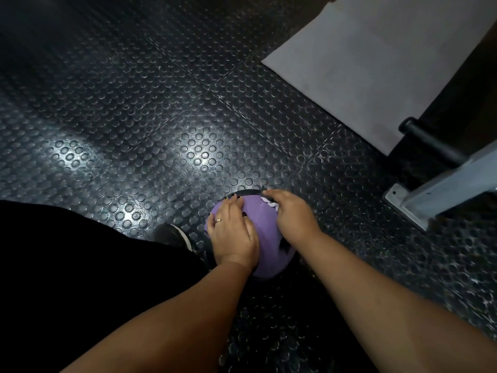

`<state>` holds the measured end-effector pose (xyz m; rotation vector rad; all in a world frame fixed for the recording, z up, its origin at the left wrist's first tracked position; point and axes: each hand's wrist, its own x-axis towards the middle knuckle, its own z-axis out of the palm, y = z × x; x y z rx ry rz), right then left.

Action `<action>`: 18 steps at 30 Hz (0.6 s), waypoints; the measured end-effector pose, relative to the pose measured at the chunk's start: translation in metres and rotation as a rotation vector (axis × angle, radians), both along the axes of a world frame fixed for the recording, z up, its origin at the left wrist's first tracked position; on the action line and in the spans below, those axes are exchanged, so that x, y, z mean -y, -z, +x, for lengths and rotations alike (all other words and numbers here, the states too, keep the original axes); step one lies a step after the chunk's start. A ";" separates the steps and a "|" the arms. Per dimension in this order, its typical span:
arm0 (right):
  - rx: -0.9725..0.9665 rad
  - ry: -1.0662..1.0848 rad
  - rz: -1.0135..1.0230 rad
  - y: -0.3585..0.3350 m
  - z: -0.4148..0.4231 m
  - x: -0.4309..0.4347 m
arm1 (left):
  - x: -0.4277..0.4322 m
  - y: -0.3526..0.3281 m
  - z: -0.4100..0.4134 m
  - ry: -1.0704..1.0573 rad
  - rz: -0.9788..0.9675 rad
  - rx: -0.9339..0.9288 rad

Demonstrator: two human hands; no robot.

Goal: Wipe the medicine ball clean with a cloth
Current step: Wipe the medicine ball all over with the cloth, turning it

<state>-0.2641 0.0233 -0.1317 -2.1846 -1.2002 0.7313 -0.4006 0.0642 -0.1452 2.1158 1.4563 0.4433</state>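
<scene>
Low at 6 o'clock in the view, a purple ball [265, 235] sits on the black studded floor [161, 130] under both hands.
On the ball's 9 o'clock side the left hand [234, 234] lies flat, fingers spread and pressed to the surface, a ring on one finger. At the ball's 1 o'clock the right hand [291, 215] curls its fingers round a pale cloth [270, 203], which it bunches against the ball beside a black band [246, 193] along the far edge. A dark shoe [174, 235] stands near the ball at its 9 o'clock, beyond a black trouser leg [80, 265]. A grey mat [376, 63] lies at 1 o'clock in the view, well apart from the ball. A grey metal frame foot [430, 196] rests on the floor at 3 o'clock.
</scene>
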 end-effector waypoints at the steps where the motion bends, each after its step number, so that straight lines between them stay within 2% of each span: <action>1: -0.047 0.026 -0.020 -0.001 0.004 -0.004 | 0.001 0.000 -0.001 -0.001 0.010 0.002; 4: -0.070 0.041 0.067 -0.001 0.001 0.000 | 0.001 0.001 0.000 -0.037 0.009 0.011; 7: 0.018 0.010 0.232 0.001 -0.021 0.021 | -0.003 -0.001 0.002 -0.061 0.003 0.021; 11: 0.166 -0.094 0.295 -0.003 -0.026 0.039 | 0.002 -0.002 0.004 -0.022 0.016 0.023; 14: 0.202 -0.099 0.231 -0.004 -0.013 0.029 | 0.003 -0.002 0.006 0.002 0.016 0.008; 18: 0.114 -0.035 0.046 -0.011 -0.004 -0.001 | 0.000 -0.002 0.006 -0.012 0.004 0.006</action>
